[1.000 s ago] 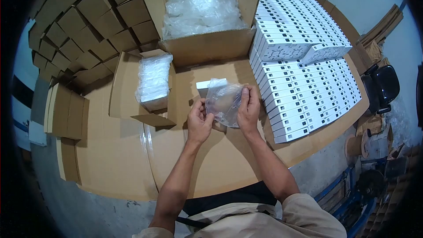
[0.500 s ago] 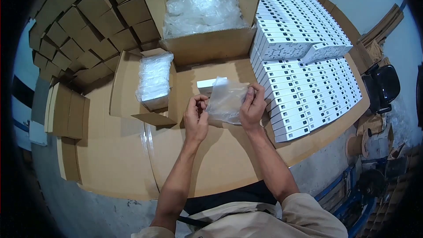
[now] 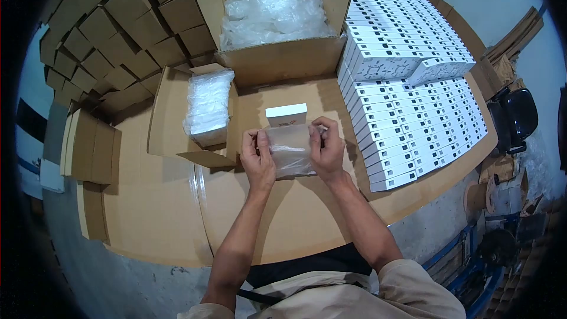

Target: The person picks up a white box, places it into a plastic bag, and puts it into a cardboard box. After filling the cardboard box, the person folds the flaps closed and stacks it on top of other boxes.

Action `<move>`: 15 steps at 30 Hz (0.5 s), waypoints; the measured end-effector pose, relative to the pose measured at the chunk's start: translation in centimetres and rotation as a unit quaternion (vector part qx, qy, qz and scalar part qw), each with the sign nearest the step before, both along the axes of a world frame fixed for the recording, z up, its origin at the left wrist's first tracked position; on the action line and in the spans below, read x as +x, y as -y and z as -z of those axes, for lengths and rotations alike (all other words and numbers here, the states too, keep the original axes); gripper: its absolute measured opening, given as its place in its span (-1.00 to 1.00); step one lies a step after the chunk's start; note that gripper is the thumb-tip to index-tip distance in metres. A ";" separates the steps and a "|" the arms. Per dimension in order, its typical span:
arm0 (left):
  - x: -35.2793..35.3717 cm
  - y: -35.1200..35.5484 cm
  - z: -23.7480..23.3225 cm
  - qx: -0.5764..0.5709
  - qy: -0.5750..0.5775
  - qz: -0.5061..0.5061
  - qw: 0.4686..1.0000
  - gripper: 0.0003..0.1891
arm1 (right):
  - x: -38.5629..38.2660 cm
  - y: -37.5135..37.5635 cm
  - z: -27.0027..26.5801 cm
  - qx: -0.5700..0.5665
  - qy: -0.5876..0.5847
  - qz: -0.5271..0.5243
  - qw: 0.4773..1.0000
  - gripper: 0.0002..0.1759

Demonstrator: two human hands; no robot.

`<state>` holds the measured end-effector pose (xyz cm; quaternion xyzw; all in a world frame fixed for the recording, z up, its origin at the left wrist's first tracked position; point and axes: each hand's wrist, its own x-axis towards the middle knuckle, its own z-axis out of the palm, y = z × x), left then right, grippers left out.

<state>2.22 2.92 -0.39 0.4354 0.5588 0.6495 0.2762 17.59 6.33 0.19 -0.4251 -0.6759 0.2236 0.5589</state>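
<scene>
Since half a second ago, the right hand (image 3: 326, 149) has shifted left and the plastic bag (image 3: 289, 155) has turned to hang flatter between both hands, leaving more of the white box (image 3: 286, 112) in sight. That box sits on the cardboard-covered table (image 3: 147, 212), and the bag is on the person's side of it, its upper edge overlapping the box's lower front in view; whether they touch, I cannot tell. The left hand (image 3: 258, 156) pinches the bag's left edge between thumb and fingers; the right hand pinches its upper right corner likewise.

Left of the white box stands an open carton (image 3: 207, 158) holding a row of plastic-wrapped packs (image 3: 208, 103). Beyond the box is a bigger carton (image 3: 283, 64), heaped with clear plastic (image 3: 274, 9). To its right, white boxes (image 3: 413, 124) are stacked in long rows.
</scene>
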 end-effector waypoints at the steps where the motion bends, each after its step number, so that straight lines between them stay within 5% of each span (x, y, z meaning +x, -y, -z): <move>1: 0.1 0.0 -0.2 0.016 -0.012 -0.012 1.000 -0.75 | -0.1 0.0 -0.1 -0.018 -0.021 0.001 1.000 -0.83; 9: -0.2 -0.1 -0.3 0.046 -0.051 -0.068 0.995 -0.77 | -0.5 0.5 -1.7 -0.115 -0.073 -0.008 0.991 -0.77; 15: -0.8 -0.3 -0.6 0.036 -0.095 -0.118 0.988 -0.75 | -0.9 0.9 -0.8 -0.181 0.037 -0.044 0.982 -0.75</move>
